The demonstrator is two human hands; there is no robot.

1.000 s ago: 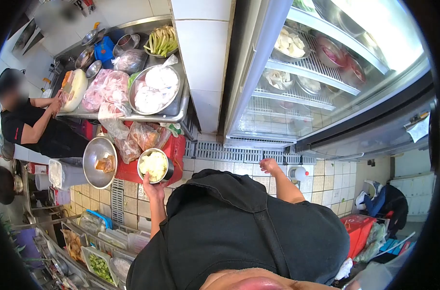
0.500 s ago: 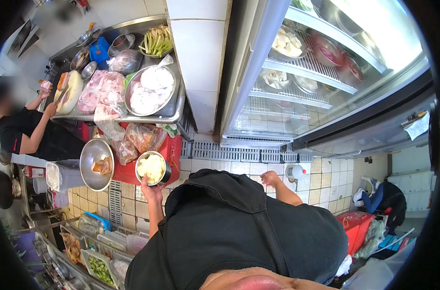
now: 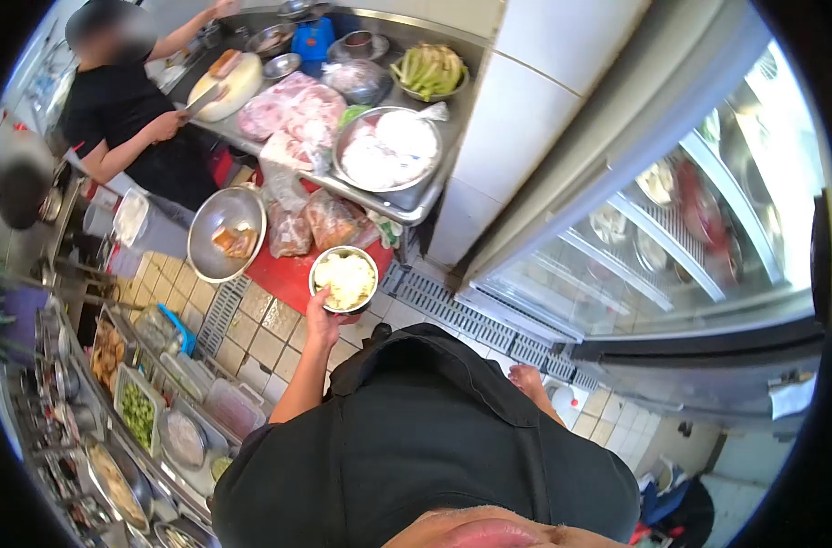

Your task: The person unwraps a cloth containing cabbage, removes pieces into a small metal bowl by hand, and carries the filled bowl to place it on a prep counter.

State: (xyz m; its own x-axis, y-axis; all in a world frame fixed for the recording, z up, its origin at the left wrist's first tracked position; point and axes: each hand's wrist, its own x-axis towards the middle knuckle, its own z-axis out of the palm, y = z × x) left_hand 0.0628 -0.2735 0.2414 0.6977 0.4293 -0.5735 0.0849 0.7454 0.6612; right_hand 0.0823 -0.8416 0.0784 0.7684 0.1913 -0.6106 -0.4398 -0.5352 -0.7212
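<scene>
My left hand (image 3: 321, 320) grips the near rim of a round metal pot (image 3: 373, 294) filled with pale yellow chunks (image 3: 344, 279). The pot is over the edge of a red surface (image 3: 283, 274), where bags of brownish food (image 3: 332, 219) lie. Left of it is a wide steel bowl (image 3: 217, 239) with a few brown pieces inside. My right hand (image 3: 527, 378) hangs low at my right side, near a white bottle with a red cap (image 3: 562, 398); its fingers are too small and blurred to read.
A co-worker (image 3: 128, 110) holds a knife (image 3: 203, 99) at a round board on the steel counter (image 3: 407, 203). Bagged meat (image 3: 292, 114) and a large bowl (image 3: 388, 151) stand there. The glass-door fridge (image 3: 617, 247) is right; food trays (image 3: 137, 408) line the lower left.
The view has turned, and the counter and fridge have shifted right. The pot stays in my left hand. The co-worker's one arm now reaches out over the counter's far side.
</scene>
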